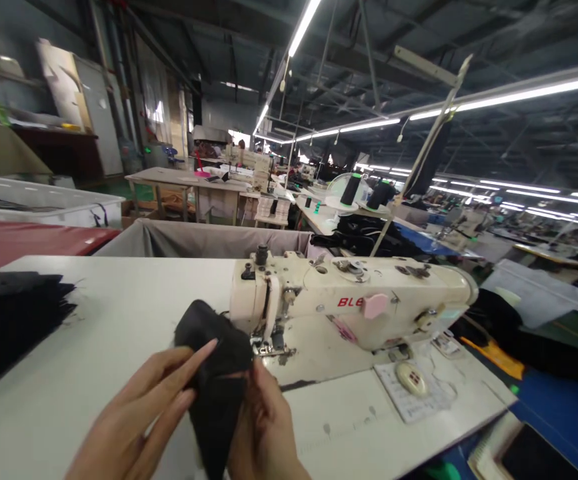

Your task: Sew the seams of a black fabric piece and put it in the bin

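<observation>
A folded piece of black fabric [219,407] is held up between my two hands, just left of the sewing machine's needle area. My left hand [143,407] grips its left side, with one finger laid across the front. On the right edge, my right hand [271,423] has the cloth between thumb and fingers; part of that grip is hidden. The cream sewing machine [309,333] stands right behind, its presser foot [271,348] close to the fabric's right edge.
A stack of black fabric [13,320] lies at the left of the white table [119,287]. Right of the machine arm sit a paper sheet [403,410] and an oval cream object [411,379]. A grey cloth-lined bin [209,240] stands behind the table, and thread cones [351,190] beyond.
</observation>
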`<state>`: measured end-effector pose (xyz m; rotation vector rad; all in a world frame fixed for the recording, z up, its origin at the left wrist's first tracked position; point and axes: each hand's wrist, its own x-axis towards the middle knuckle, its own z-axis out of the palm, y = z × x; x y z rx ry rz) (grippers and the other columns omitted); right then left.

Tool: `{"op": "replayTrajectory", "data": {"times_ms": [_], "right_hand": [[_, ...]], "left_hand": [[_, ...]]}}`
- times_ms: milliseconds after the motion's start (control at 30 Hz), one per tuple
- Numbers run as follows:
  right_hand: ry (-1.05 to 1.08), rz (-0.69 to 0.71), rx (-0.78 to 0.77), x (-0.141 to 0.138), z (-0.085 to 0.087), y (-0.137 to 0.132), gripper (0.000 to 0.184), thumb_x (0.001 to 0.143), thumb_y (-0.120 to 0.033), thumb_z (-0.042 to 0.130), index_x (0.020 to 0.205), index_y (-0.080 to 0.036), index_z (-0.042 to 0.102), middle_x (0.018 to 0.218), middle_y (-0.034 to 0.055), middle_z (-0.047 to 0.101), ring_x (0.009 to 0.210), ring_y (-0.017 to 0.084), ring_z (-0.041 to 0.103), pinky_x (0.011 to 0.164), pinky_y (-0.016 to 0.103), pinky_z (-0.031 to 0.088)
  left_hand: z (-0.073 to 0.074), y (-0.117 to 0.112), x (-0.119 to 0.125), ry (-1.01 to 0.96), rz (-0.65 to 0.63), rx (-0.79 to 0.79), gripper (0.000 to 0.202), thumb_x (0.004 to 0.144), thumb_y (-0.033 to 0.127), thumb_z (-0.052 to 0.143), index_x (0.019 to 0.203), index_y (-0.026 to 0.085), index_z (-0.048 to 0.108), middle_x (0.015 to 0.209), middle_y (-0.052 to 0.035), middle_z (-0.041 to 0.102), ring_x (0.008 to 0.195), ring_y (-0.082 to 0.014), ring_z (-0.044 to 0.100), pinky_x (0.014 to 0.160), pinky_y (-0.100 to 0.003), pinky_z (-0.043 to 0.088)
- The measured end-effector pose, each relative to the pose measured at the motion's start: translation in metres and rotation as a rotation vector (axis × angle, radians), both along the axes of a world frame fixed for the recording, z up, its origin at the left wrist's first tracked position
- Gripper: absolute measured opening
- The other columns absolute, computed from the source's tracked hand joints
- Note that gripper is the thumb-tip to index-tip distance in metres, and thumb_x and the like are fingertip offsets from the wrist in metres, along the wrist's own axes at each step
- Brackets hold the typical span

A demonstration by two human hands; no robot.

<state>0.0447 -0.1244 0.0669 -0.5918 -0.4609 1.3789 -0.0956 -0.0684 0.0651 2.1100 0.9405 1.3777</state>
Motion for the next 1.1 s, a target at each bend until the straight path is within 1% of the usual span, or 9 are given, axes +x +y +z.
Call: {"op": "replayTrajectory", "data": {"times_ms": [100,167,267,333,467,567,667,1000,1100], "right_hand": [[-0.012,0.026,0.006,-0.004,-0.003,-0.007,0.033,0.071,-0.038,0.071,0.101,-0.025,0.072,0.102,0.003,0.073,0.098,0.022,0.067,0.089,0.038,0.054],[-0.16,-0.084,0.007,-0.003,-0.012,-0.011,0.03,0.069,-0.028,0.075,0.099,-0.026,0.072,0.095,0.0012,0.074,0.098,0.019,0.066,0.091,0.033,0.052],[-0.504,-0.277,0.037,0.003,-0.031,-0.013,0.02,0.067,-0.028,0.078,0.086,-0.023,0.073,0.08,0.001,0.073,0.085,0.019,0.068,0.078,0.028,0.055],[-0.578,-0.31,0.046,0.005,-0.037,-0.011,0.015,0.062,-0.023,0.08,0.074,-0.021,0.072,0.07,-0.0007,0.071,0.072,0.016,0.066,0.068,0.025,0.055],[-0.619,-0.339,0.063,0.003,-0.028,-0.007,0.011,0.06,-0.017,0.079,0.069,-0.019,0.072,0.064,-0.0022,0.069,0.062,0.015,0.063,0.061,0.023,0.054],[-0.842,-0.502,0.144,0.0,-0.017,-0.005,0.007,0.069,-0.02,0.072,0.076,-0.018,0.074,0.066,0.0001,0.071,0.059,0.015,0.063,0.056,0.023,0.054],[-1.029,-0.63,0.244,0.001,-0.014,-0.004,0.011,0.076,-0.02,0.066,0.067,-0.018,0.072,0.061,0.0004,0.069,0.054,0.015,0.062,0.052,0.023,0.053],[-1.435,-0.753,0.5,0.019,-0.005,0.002,0.011,0.075,-0.015,0.064,0.083,-0.019,0.07,0.074,0.0022,0.071,0.062,0.015,0.064,0.058,0.024,0.051],[-1.406,-0.728,0.421,0.016,-0.007,0.0,0.004,0.075,-0.016,0.065,0.077,-0.019,0.066,0.069,-0.0001,0.067,0.06,0.014,0.061,0.056,0.023,0.049]], "left_hand": [[0.001,0.0,0.011,0.01,-0.107,-0.078,0.037,0.096,0.044,0.042,0.122,0.032,0.066,0.108,-0.0063,0.062,0.096,-0.0205,0.062,0.078,-0.028,0.054],[0.003,-0.002,0.019,0.021,-0.134,-0.046,0.034,0.097,0.035,0.043,0.122,0.03,0.066,0.106,-0.0069,0.062,0.094,-0.0187,0.063,0.08,-0.028,0.054],[0.0,-0.007,0.029,-0.04,-0.008,0.082,0.03,0.093,0.02,0.051,0.118,0.023,0.068,0.106,-0.0081,0.063,0.093,-0.0166,0.062,0.082,-0.028,0.054],[-0.002,-0.011,0.032,-0.116,0.05,0.153,0.025,0.089,0.013,0.056,0.11,0.019,0.069,0.1,-0.0074,0.064,0.09,-0.0149,0.062,0.079,-0.025,0.054],[0.001,-0.017,0.029,-0.232,0.035,0.19,0.01,0.084,0.008,0.063,0.089,0.017,0.067,0.087,-0.0042,0.067,0.082,-0.0133,0.064,0.075,-0.024,0.055],[0.007,-0.018,0.023,-0.21,-0.014,0.194,0.013,0.085,0.007,0.062,0.09,0.017,0.069,0.087,-0.0045,0.07,0.08,-0.0132,0.067,0.074,-0.023,0.057],[0.011,-0.018,0.021,-0.18,-0.028,0.188,0.017,0.084,0.006,0.062,0.093,0.018,0.071,0.092,-0.0053,0.073,0.082,-0.0128,0.069,0.076,-0.021,0.058],[0.018,-0.01,0.019,-0.011,-0.084,0.349,0.017,0.079,0.002,0.057,0.082,0.015,0.068,0.08,-0.0054,0.073,0.07,-0.0111,0.07,0.066,-0.016,0.057],[0.019,-0.008,0.018,-0.02,-0.078,0.371,0.017,0.077,0.0,0.055,0.077,0.014,0.065,0.076,-0.0037,0.072,0.066,-0.0096,0.068,0.062,-0.014,0.055]]}}
